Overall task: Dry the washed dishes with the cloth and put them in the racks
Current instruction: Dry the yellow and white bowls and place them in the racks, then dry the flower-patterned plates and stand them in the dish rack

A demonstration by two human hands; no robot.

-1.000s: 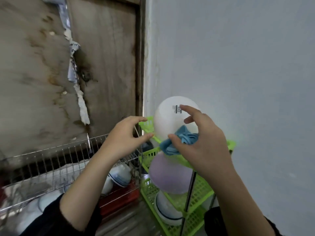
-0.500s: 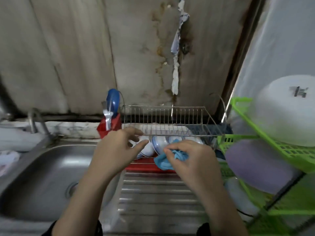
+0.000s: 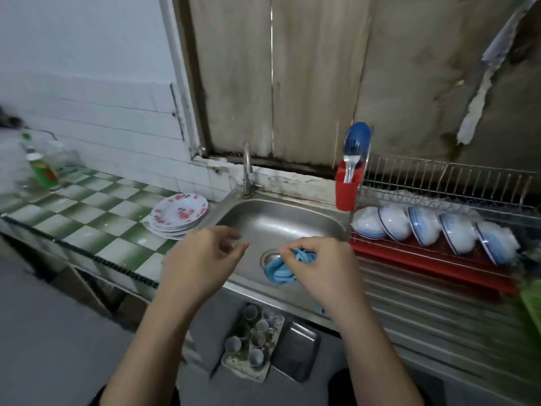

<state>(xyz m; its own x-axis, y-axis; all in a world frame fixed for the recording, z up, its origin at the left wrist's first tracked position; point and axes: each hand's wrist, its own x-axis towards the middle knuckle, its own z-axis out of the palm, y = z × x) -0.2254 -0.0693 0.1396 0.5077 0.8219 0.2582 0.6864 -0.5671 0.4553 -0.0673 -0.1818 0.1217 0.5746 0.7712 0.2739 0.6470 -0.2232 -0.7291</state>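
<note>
View has swung left since half a second ago, putting both hands over the sink (image 3: pixel 263 218) at frame centre | left hand (image 3: pixel 202 259) palm-down, fingers loosely curled, holding nothing | right hand (image 3: pixel 322 268) pinches bunched blue cloth (image 3: pixel 279 269) between thumb and fingertips | floral plates (image 3: pixel 178 213) stacked centre-left | bowls (image 3: pixel 424 227) stand in wire rack (image 3: pixel 439 177), right.

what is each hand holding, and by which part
The right hand pinches the blue cloth by its bunched upper end; the left hand holds nothing.
</note>
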